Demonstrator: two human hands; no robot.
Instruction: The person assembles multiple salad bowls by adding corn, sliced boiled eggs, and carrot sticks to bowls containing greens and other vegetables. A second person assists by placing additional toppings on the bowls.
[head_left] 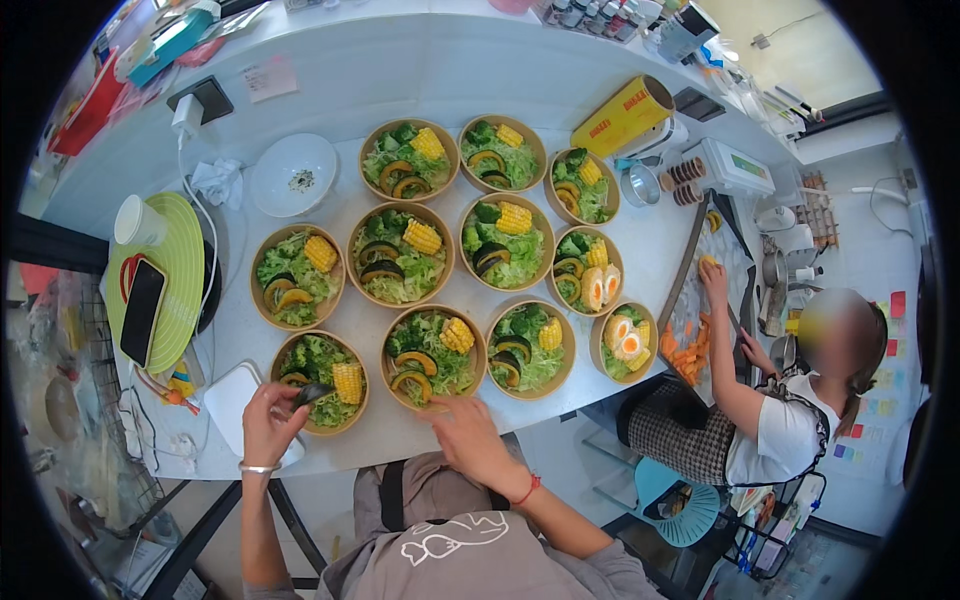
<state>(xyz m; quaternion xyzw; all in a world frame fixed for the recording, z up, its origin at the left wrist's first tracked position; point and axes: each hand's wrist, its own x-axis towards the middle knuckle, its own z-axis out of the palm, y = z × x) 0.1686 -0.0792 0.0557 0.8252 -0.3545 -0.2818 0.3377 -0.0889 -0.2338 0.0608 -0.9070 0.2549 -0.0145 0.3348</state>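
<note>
Pale wall panels [400,80] rise behind a white counter [646,236], on which eleven round kraft-coloured bowls [404,304] stand in loose rows. Each holds shredded lettuce, with yellow corn and squash slices showing in most and broccoli in many; two bowls toward the right end also carry halved eggs [600,287].

At the near edge, left of centre, the left hand [272,418] is over the rim of the near-left salad bowl [325,432]. Its grip is closed on a dark curved piece [314,394], which juts over the lettuce beside a corn piece [347,383]; whether that is a squash slice or a utensil, I cannot tell. The right hand [470,438] reaches to the near rim of the middle salad bowl [383,362], fingertips beside a squash slice [411,384]; whether its grip is closed on anything cannot be made out.

Toward the left end lie a green round mat [185,232], a black-screened phone [143,312] and a white cup [140,222], with a white dish [293,172] nearer the back edge. A yellow box [622,115] rests by the back edge. Near the right end, a co-worker [790,425] reaches over a tray with orange pieces [688,355].
</note>
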